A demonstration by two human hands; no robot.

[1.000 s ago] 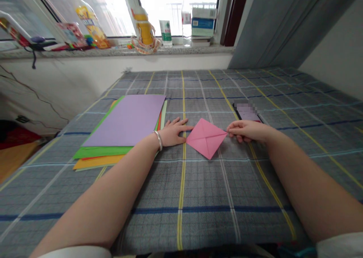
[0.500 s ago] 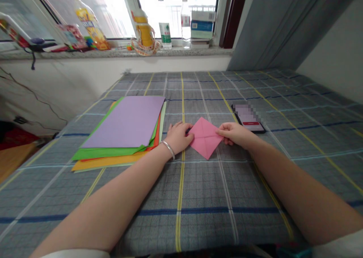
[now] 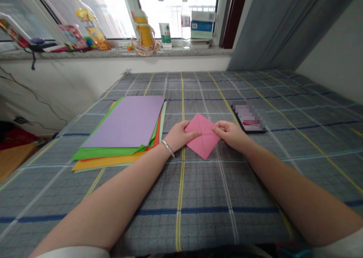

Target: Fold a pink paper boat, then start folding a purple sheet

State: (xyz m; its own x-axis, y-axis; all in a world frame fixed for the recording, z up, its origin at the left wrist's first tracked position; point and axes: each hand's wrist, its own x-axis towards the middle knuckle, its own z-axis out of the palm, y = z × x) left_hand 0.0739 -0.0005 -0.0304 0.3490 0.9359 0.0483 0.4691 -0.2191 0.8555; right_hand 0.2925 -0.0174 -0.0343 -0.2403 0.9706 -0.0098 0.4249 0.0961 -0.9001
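Head view: L hand [image 3: 178,137] & R hand [image 3: 231,134] slid inward vs prev frame, both on pink folded paper [image 3: 204,142]. L flat on paper's left corner, not gripping; R pinching right corner. Paper on plaid bedspread [image 3: 198,197], colored paper stack [image 3: 121,122] left of it, phone [image 3: 248,118] right of it.

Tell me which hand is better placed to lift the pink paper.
Probably the right hand: it curls at the right corner of the pink paper, while the left hand lies flat opposite.

The left hand [image 3: 179,136] and right hand [image 3: 230,134] rest palm-down, just apart, angled inward, at the ends of the outstretched left forearm [image 3: 113,201] and right forearm [image 3: 292,182].
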